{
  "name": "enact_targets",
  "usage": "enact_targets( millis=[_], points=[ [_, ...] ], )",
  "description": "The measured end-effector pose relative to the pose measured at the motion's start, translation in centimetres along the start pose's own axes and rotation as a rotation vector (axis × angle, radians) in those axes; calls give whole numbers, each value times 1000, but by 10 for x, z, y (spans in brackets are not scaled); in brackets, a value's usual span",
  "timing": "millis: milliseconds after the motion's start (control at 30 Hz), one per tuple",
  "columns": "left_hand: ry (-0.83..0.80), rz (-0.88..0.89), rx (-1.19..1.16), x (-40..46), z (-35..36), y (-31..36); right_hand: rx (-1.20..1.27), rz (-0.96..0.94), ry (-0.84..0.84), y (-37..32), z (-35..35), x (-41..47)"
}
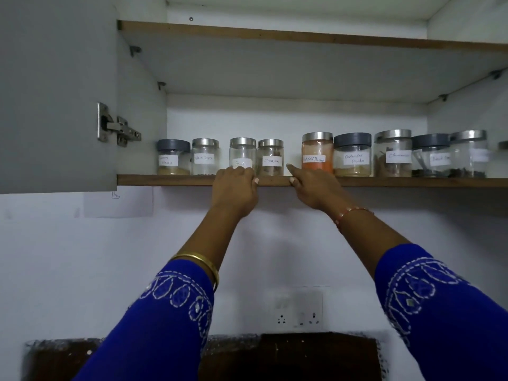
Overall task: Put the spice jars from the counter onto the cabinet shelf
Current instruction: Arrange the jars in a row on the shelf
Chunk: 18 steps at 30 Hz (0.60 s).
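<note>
- Nine labelled spice jars stand in a row on the brown wooden cabinet shelf (384, 182) that crosses the middle of the frame, and we also see the edge of a tenth at far right; they sit near the front edge, labels outward, probably so each can be read from below.
- Our left hand (236, 188) reaches up at centre frame, its fingers curled over the shelf edge at the foot of the clear glass jar with a steel lid and a half-hidden white label (242, 155). We cannot tell whether the fingers grip the jar or only touch its base.
- Our right hand (310, 185) lies just right of it, fingers held fairly straight, one fingertip pointing up into the gap between the small clear steel-lidded jar labelled cinnamon (270, 157) and the steel-lidded glass jar of orange-red powder (317, 152). It holds nothing that we can see.
- That gap is the widest in the row; we judge the hands are nudging jars to even out the spacing.
- Left of centre stand a grey-lidded jar of tan powder (173, 157) and a steel-lidded black pepper jar (205, 157).
- Right of centre, a grey-lidded coriander powder jar (352, 155) touches its neighbours, so that side is crowded.
- At upper left, the open grey cabinet door (55, 92) hangs on a steel hinge (118, 126).
- At the bottom, blue embroidered sleeves (165, 320) cover both forearms, and a wall socket (299, 309) sits between them.
- Little of the counter shows, so we cannot say whether jars remain there.
</note>
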<state>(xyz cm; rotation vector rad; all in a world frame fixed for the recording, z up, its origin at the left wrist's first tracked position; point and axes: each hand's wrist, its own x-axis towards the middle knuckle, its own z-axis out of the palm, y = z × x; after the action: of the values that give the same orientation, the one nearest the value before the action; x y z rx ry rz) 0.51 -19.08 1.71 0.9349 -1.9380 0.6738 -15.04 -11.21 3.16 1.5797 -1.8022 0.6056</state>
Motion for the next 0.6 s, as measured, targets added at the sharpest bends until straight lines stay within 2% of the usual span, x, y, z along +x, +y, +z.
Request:
enact_targets(
  millis=[200, 400, 600],
  points=[
    [-45, 15, -1, -11, -3, -1, -50, -46, -90, 9, -2, -17],
    [-101, -50, -21, -10, -9, 11, -69, -65, -164, 11, -9, -19],
    [-29, 13, -232, -6, -15, 37, 190, -110, -222, 39, -25, -19]
  ],
)
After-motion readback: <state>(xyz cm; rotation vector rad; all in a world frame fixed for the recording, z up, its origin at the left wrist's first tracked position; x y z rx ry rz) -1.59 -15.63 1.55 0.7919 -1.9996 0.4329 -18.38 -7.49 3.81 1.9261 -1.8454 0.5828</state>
